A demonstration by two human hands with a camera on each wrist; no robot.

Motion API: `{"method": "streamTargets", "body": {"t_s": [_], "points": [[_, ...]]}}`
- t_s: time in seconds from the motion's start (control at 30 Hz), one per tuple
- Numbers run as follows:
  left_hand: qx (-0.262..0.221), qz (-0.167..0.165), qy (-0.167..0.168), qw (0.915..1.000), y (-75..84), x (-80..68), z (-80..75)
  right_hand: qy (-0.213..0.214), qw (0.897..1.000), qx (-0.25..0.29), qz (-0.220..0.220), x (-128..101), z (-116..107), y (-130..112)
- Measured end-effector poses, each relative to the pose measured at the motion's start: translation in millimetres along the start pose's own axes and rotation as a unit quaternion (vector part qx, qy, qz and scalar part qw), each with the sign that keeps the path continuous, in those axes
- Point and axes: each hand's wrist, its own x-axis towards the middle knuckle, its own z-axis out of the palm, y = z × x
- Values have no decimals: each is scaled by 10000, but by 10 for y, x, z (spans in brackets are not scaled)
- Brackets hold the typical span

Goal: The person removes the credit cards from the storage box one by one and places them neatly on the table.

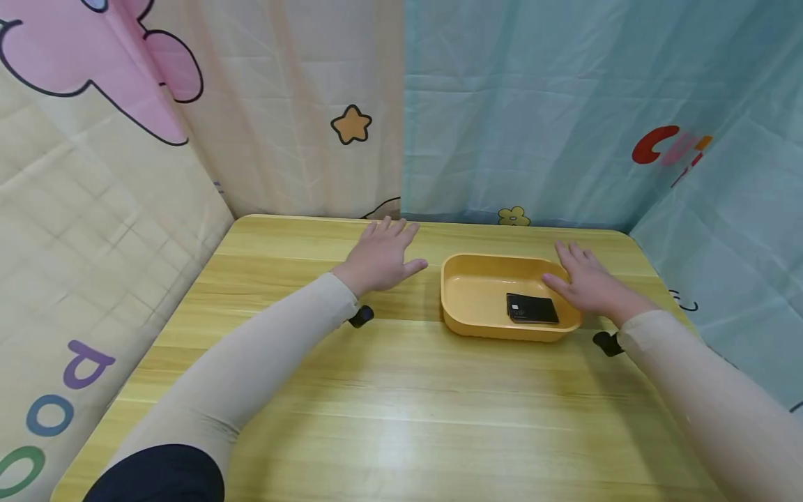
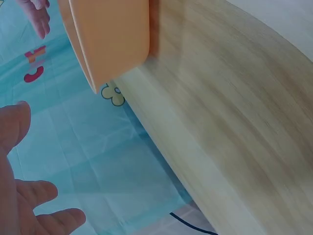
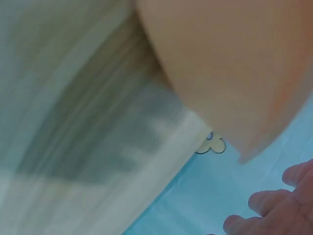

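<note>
An orange-yellow plastic basin (image 1: 477, 263) sits on the wooden table (image 1: 401, 411), toward the back right. A flat black wallet-like item (image 1: 532, 308) lies inside it at the right. My left hand (image 1: 383, 254) hovers palm down with straight fingers just left of the basin, holding nothing. My right hand (image 1: 586, 279) is spread over the basin's right rim, fingers straight, beside the black item. In the left wrist view the basin (image 2: 110, 41) shows from outside, with my left fingers (image 2: 29, 210) at the lower left. The right wrist view is blurred, showing the basin's wall (image 3: 234, 63) and my fingertips (image 3: 274, 210).
Printed curtains enclose the table on three sides: cream and pink at the left (image 1: 94, 209), teal at the right (image 1: 564, 104). Small black camera mounts show under each wrist (image 1: 360, 317), (image 1: 607, 343). The near half of the tabletop is bare wood.
</note>
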Motion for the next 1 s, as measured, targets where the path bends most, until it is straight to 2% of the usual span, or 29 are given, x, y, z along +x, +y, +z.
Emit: {"method": "streamTargets", "body": {"t_s": [0.4,0.8,1.0], "points": [[-229,317,57,9992,167,112,67,10,9989,428,-209,-76,146,180],[-642,687,-33,9956,415,233,152,-119,9979,637,15,-102,255,277],[-859,885,-270,9920,592,317,209,-70,9979,635,91,-122,294,275]]}}
